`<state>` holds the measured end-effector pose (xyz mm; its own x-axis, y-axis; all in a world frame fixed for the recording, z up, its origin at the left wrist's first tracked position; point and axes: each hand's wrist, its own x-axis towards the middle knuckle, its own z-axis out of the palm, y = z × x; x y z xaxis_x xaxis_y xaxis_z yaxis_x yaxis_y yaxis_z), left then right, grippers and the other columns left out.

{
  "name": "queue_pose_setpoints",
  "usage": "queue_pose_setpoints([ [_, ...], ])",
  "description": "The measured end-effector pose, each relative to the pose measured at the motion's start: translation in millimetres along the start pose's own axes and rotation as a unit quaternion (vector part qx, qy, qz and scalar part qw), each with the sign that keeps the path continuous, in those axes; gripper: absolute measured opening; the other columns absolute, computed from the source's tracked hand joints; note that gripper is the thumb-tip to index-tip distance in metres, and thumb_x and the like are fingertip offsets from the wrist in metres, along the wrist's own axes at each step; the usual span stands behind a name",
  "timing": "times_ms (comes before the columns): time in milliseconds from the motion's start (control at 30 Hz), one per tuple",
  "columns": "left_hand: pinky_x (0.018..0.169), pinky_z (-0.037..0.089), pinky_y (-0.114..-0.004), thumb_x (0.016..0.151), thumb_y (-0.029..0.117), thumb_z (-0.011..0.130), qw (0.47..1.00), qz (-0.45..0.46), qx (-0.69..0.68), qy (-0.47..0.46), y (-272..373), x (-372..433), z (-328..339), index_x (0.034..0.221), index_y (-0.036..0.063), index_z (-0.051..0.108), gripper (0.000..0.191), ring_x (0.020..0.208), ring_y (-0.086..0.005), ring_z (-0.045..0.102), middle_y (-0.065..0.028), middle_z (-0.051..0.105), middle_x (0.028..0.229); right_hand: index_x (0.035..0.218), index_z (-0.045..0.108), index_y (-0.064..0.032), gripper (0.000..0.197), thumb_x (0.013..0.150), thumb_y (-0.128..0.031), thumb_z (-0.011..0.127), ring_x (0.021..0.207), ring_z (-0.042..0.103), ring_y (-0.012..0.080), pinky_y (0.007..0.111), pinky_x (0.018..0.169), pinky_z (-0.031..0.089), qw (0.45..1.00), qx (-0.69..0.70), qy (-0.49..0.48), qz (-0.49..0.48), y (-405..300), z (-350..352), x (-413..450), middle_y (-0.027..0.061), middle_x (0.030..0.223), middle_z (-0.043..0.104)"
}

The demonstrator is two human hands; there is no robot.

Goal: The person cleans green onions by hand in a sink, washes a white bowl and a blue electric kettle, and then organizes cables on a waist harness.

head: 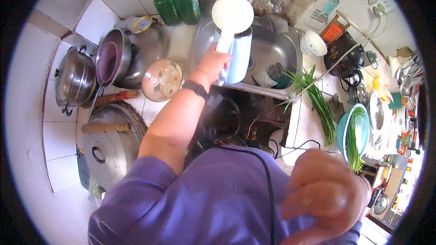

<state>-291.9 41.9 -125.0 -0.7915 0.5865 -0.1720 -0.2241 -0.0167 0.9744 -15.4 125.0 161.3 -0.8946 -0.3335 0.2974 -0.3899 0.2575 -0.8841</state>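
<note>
My left hand (215, 62) is closed around the handle region of a light blue container (240, 58) standing over the near edge of a steel sink (272, 46). A white round-headed ladle or scoop (233, 13) lies above the container's mouth, its handle running down to my fingers. Whether my fingers hold the scoop's handle, the container's handle or both, I cannot tell. Blurred and close to the camera, my right hand (320, 194) is raised at the lower right, and nothing shows in it. A scouring pad (275, 70) lies in the sink.
Long green stalks (320, 109) lie on the tiled counter right of the sink, near a turquoise basin (343, 132) holding more stalks. Green pump bottles (185, 5) stand behind the sink's left side. Pots (76, 76), a floral bowl (161, 80) and a large lidded pot (112, 156) crowd the left.
</note>
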Motion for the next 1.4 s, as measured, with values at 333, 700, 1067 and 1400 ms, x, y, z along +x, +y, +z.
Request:
queue_pose_setpoints([
  [333,0.045,0.039,-0.028,0.071,0.002,0.059,1.000,-0.014,-0.007,0.002,7,-6,4,0.096,0.0000,0.054,0.026,0.050,-0.0137,0.050,-0.0045,0.054,0.065,0.084,0.064,-0.0049,0.040,0.076,-0.044,0.070,0.061,0.055,0.0208,0.035,0.055,0.039,0.995,0.056,-0.054,-0.069,6,-11,0,0.0062,0.073,0.059],
  [700,0.045,0.041,-0.028,0.070,0.000,0.059,0.999,-0.001,-0.035,-0.028,3,1,12,0.101,-0.0002,0.054,0.031,0.049,-0.0138,0.050,-0.0049,0.055,0.066,0.084,0.070,-0.0049,0.025,0.082,-0.029,0.065,0.058,0.058,0.0215,0.034,0.055,0.044,0.912,-0.002,-0.403,0.074,9,-34,10,0.0063,0.068,0.061],
  [1067,0.046,0.042,-0.028,0.069,0.000,0.058,0.999,-0.011,-0.042,-0.018,2,-1,6,0.106,-0.0016,0.052,0.037,0.051,-0.0136,0.050,-0.0054,0.055,0.069,0.090,0.058,-0.0006,0.014,0.094,-0.010,0.049,0.069,0.056,0.0089,0.023,0.065,0.047,0.984,0.039,0.156,0.079,98,-58,24,0.0044,0.076,0.060],
  [1400,0.047,0.042,-0.028,0.071,0.001,0.058,0.999,-0.008,-0.034,-0.027,-1,-4,0,0.103,-0.0011,0.052,0.033,0.053,-0.0137,0.050,-0.0058,0.055,0.072,0.112,0.055,-0.0014,0.028,0.091,-0.020,0.051,0.065,0.049,0.0116,0.023,0.063,0.043,0.891,0.039,0.374,0.253,216,-155,69,0.0039,0.082,0.060],
])
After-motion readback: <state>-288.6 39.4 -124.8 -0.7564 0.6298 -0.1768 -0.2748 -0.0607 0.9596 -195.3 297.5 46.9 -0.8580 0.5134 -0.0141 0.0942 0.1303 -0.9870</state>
